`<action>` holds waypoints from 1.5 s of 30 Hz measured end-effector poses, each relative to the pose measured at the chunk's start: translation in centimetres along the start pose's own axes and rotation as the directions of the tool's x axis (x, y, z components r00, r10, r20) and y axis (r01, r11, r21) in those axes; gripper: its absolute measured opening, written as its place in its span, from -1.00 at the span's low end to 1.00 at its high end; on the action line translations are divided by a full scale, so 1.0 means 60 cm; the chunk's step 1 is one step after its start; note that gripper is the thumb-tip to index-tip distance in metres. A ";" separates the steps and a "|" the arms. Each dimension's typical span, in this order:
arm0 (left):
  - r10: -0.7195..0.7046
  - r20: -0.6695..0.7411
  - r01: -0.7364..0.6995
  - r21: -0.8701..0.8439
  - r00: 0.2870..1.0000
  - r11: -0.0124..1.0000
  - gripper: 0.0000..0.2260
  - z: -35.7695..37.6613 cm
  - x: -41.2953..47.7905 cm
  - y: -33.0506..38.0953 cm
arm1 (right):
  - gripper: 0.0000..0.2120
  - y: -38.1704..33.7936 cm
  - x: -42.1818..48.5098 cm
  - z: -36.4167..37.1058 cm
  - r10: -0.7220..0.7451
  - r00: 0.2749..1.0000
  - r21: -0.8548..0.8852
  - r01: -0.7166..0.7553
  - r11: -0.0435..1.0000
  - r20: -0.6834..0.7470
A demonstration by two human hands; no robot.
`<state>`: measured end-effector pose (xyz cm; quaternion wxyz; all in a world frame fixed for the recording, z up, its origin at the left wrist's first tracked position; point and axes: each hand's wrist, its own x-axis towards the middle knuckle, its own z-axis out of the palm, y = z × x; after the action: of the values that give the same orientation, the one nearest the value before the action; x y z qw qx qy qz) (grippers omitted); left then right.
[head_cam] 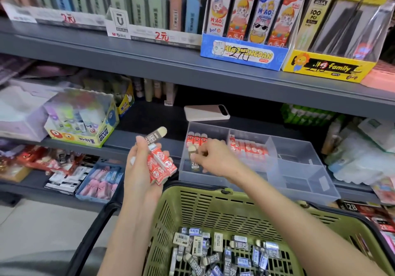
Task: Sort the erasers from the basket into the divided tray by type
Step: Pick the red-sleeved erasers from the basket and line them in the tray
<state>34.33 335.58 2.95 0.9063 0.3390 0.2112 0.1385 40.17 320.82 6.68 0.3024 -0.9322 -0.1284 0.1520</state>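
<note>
Just in front of the divided tray (299,168), the green basket (171,201) holds a heap of loose erasers (224,254). Left of the tray, the left hand (143,164) clamps a fanned stack of red erasers (161,166), with a dark topmost eraser (155,135) under the thumb. So loose a fan could slip and spill. The right hand (215,158) pinches a dark-sleeved eraser (193,152) at the tray's near-left compartment. Released askew, it might tip among the red ones behind. Beyond the tray lies a phone (206,112).
</note>
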 end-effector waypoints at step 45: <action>-0.104 0.115 0.124 -0.178 0.988 0.976 -0.73 -0.015 -0.014 -0.018 | -0.81 0.016 0.006 0.007 0.031 0.999 0.072 -0.033 0.997 0.035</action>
<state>33.32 334.95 1.82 0.9501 0.2476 0.1688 0.0872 40.47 320.40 5.70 0.3314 -0.9198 -0.1128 0.1772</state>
